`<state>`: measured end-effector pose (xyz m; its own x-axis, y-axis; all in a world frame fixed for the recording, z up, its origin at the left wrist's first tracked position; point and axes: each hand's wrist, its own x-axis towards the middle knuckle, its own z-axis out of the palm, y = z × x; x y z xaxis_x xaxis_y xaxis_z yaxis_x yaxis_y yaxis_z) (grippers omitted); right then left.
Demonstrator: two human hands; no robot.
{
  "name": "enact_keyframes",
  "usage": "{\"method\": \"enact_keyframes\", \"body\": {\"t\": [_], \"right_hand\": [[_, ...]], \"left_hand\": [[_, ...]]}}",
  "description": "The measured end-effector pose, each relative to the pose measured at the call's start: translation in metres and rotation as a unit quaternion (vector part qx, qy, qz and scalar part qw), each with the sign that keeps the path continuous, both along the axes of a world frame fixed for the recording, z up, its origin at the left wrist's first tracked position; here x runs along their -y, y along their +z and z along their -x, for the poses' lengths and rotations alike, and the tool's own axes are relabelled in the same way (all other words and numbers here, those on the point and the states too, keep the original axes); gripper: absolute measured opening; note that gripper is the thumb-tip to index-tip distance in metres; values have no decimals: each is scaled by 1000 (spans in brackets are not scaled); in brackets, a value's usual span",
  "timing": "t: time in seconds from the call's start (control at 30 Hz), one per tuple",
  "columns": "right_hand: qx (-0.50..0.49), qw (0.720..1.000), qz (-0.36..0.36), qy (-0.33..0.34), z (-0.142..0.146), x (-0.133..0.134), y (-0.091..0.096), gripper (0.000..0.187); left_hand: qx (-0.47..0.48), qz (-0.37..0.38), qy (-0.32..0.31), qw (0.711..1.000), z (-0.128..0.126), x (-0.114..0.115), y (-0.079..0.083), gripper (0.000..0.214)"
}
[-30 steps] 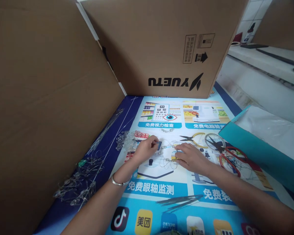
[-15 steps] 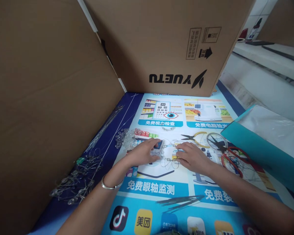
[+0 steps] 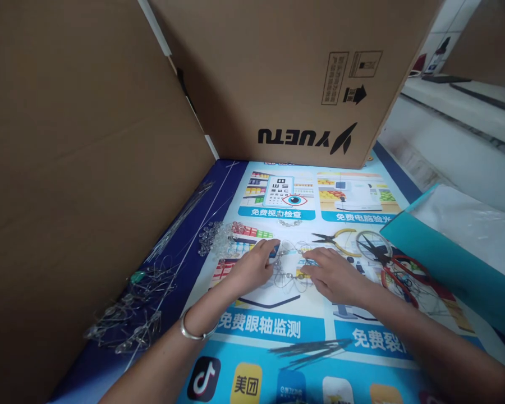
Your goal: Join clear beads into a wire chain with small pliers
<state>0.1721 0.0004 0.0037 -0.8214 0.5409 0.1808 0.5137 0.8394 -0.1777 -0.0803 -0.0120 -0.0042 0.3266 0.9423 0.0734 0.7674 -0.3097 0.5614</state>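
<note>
Between my two hands lies a beaded wire piece (image 3: 291, 275), thin wire bent into petal-like loops with clear beads. The bent fingers of my left hand (image 3: 255, 266) are closed at its left edge. My right hand (image 3: 339, 273) has its curled fingertips on the right edge. The exact finger contact is too small to see. Beyond the left hand sits a pile of clear beads (image 3: 219, 238). A short curved row of beads (image 3: 290, 223) lies farther back.
Yellow-handled pliers (image 3: 336, 238), a wire coil (image 3: 373, 244) and red-handled scissors (image 3: 399, 275) lie right. Cut wires (image 3: 309, 349) lie in front. Wire pieces (image 3: 130, 308) and straight wires (image 3: 179, 224) are left. Cardboard (image 3: 294, 78) walls the back and left; a teal box (image 3: 441, 255) stands right.
My left hand's thumb has drawn in toward its fingers, and the hand has turned slightly. The right hand has shifted a little. The beaded wire piece stays nearly in place.
</note>
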Motion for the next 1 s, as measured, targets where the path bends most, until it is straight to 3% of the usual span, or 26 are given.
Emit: {"method": "enact_keyframes", "body": {"t": [0.1, 0.2, 0.37, 0.63, 0.8, 1.0], "right_hand": [[-7, 1000, -2, -2, -4, -1, 6, 37], [-54, 998, -5, -15, 0, -7, 9, 29], [-59, 998, -16, -3, 27, -22, 10, 25], [23, 999, -41, -2, 61, -35, -1, 21], [-11, 1000, -19, 6, 62, -36, -12, 26], [-37, 999, -14, 12, 61, -38, -24, 25]], "left_hand": [[3, -9, 24, 1000, -1, 1, 0, 57], [10, -14, 53, 998, -1, 4, 3, 50], [-31, -19, 119, 992, 1, 17, 9, 30], [-36, 60, 111, 991, 3, 30, 3, 24], [-7, 69, 116, 991, 2, 26, -1, 22], [-41, 66, 116, 990, 1, 21, 1, 25]]}}
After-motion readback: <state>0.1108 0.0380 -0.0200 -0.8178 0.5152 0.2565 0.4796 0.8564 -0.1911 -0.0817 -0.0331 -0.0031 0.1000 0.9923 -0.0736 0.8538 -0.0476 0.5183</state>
